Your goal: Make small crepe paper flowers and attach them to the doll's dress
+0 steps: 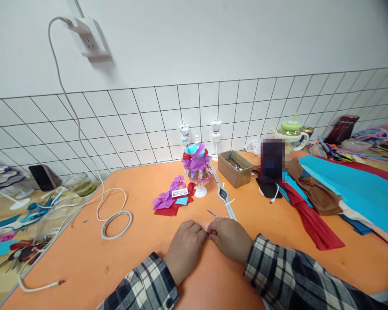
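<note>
My left hand (187, 245) and my right hand (231, 241) meet low over the orange mat (142, 262), their fingertips pinched close together. Whatever is between the fingers is hidden or too small to name. Just beyond my right hand, the thin metal tip of a tool (212, 213) pokes out and appears to lie on the mat. Farther back stands a miniature dress form (196, 165) in a purple, red and blue crepe-paper dress. Beside its base, a small white box (180, 193) rests on purple crepe-paper pieces (164, 200) and red ones (166, 212).
To the left lie a tape roll (117, 224) and a white cable (101, 202). Behind are a cardboard box (235, 168) and two bare-looking dress forms (216, 131). Crepe-paper sheets (358, 176) spread across the right side, with a green-lidded teapot (292, 133) behind.
</note>
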Demonstrator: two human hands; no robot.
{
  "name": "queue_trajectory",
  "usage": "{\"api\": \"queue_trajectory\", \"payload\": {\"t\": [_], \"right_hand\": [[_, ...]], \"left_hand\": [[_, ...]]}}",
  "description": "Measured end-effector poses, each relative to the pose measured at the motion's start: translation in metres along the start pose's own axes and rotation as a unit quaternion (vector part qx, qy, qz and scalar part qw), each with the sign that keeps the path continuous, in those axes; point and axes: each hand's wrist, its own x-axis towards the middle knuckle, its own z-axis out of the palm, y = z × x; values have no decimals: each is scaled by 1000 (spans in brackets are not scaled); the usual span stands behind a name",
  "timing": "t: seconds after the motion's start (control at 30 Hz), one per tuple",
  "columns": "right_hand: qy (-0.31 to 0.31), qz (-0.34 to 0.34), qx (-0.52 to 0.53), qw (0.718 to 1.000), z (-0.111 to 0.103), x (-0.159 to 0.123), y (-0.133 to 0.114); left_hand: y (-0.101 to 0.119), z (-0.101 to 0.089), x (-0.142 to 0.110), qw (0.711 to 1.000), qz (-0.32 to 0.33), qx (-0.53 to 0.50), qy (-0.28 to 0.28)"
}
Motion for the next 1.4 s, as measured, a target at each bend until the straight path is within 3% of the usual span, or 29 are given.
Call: {"api": "queue_trajectory", "payload": {"t": [0.27,0.43,1.1,1.4], "right_hand": [[13,-2,21,1000,5,1,3],[38,-19,46,998,9,1,9],[37,-5,20,999,3,0,9],[31,-4,7,999,2,1,11]], "left_hand": [[3,0,1,1000,-26,-8,-3],[4,-4,3,1000,-4,-12,5],[2,-6,4,999,32,26,-3],[4,-5,4,999,-36,-39,3]]}}
